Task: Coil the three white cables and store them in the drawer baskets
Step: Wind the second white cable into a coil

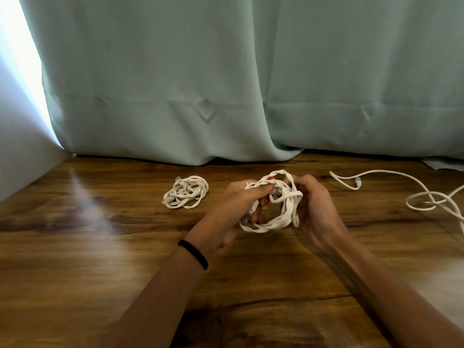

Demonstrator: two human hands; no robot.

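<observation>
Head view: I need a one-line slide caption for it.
Both hands, left hand and right hand, wind the second white cable; one coil done, one loose cable waiting.

No legible text or labels anywhere, perhaps through blur.

Head view, down onto near floor [75,247]

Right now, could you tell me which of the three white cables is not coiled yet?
The right cable, sprawled loose on the wood. The left cable lies bundled, and both hands, left hand and right hand, hold the middle cable in loops.
</observation>
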